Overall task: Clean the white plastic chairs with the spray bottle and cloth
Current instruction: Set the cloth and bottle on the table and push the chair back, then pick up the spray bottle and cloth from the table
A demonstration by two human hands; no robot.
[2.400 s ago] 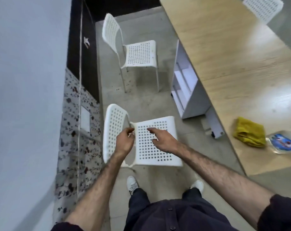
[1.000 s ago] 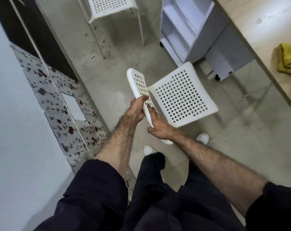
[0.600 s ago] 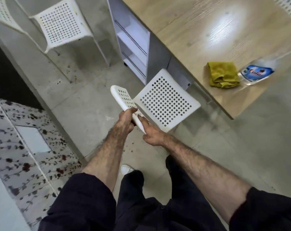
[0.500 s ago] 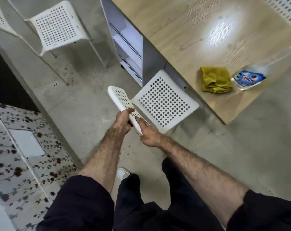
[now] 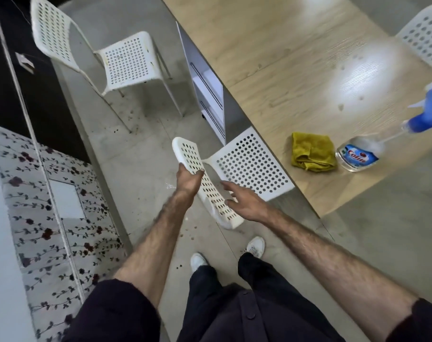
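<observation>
my left hand [image 5: 189, 180] clamped on perforated white plastic chair [image 5: 237, 169] backrest; right hand [image 5: 243, 202] loose, fingers apart beside it — nearer yellow folded cloth [image 5: 312, 154] and clear blue-capped spray bottle [image 5: 365, 154], both on table to my right.

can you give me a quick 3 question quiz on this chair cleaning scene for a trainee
1. True or false: the yellow cloth lies on the wooden table.
2. Which hand grips the near chair's backrest? A) left B) right C) neither
3. Fill in: the spray bottle stands just to the ___ of the cloth in the head view.

Key: 1 true. 2 A: the left hand grips it; the right hand is open beside it. 3 right.
</observation>
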